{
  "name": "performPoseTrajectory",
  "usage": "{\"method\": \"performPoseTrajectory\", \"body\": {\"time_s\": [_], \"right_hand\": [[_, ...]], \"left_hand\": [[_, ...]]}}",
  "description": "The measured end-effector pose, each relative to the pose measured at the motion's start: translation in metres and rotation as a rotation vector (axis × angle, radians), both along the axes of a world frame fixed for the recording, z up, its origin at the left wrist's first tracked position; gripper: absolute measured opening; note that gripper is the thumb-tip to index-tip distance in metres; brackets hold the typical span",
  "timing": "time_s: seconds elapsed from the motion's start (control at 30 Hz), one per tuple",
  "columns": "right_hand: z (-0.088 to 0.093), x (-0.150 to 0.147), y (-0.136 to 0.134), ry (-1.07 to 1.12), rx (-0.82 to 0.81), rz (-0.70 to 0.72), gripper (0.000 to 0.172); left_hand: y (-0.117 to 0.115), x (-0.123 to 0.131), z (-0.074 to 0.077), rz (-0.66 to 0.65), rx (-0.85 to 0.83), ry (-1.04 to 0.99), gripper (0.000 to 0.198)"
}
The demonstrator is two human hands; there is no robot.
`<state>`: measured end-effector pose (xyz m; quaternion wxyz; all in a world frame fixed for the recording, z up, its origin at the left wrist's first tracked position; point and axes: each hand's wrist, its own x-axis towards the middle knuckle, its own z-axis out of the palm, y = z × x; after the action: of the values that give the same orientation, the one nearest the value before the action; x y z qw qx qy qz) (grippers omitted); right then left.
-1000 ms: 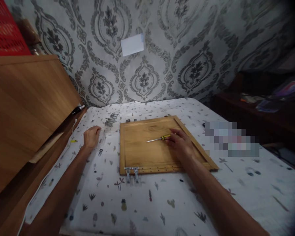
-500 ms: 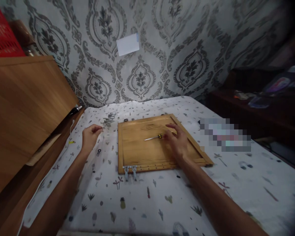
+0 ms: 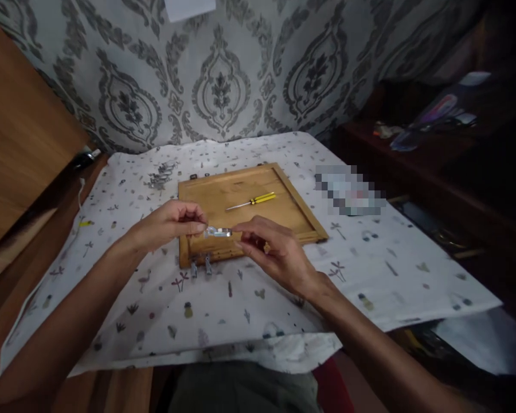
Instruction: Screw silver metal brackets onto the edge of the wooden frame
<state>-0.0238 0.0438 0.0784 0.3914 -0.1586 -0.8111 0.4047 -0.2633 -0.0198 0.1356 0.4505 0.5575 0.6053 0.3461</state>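
Above the near part of a framed wooden panel (image 3: pixel 215 192), my left hand (image 3: pixel 172 223) pinches a small silver metal fitting (image 3: pixel 221 232). The fingertips of my right hand (image 3: pixel 279 249) meet the fitting's other end, with the fingers curled. A small yellowish spot shows between those fingers, too small to name. On the panel behind my hands lies a screwdriver (image 3: pixel 258 199) with a yellow and black handle. Two similar silver fittings (image 3: pixel 201 265) sit at the panel's near left edge. Several loose metal fittings (image 3: pixel 161 175) lie piled beyond its left side.
A white patterned cloth (image 3: pixel 223 321) covers the table and hangs over its front edge. A blurred-out item (image 3: pixel 348 189) lies to the panel's right. Wooden furniture (image 3: pixel 21 137) borders the left, and a plastic bottle (image 3: pixel 438 109) rests on the dark surface at right.
My hands have come together over the panel around a metal fitting. The right hand has left the screwdriver, whose yellow handle now shows. The view has tilted down.
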Motion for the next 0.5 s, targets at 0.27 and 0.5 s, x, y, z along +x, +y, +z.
{"method": "performPoseTrajectory", "body": {"time_s": [0.27, 0.5], "right_hand": [[-0.006, 0.018, -0.026, -0.122, -0.022, 0.019, 0.013], [-0.022, 0.012, -0.044, -0.174, -0.574, -0.007, 0.024]], "left_hand": [[0.020, 0.021, -0.008, -0.352, -0.199, 0.031, 0.022], [0.018, 0.019, -0.026, -0.316, -0.161, 0.105, 0.026]]}}
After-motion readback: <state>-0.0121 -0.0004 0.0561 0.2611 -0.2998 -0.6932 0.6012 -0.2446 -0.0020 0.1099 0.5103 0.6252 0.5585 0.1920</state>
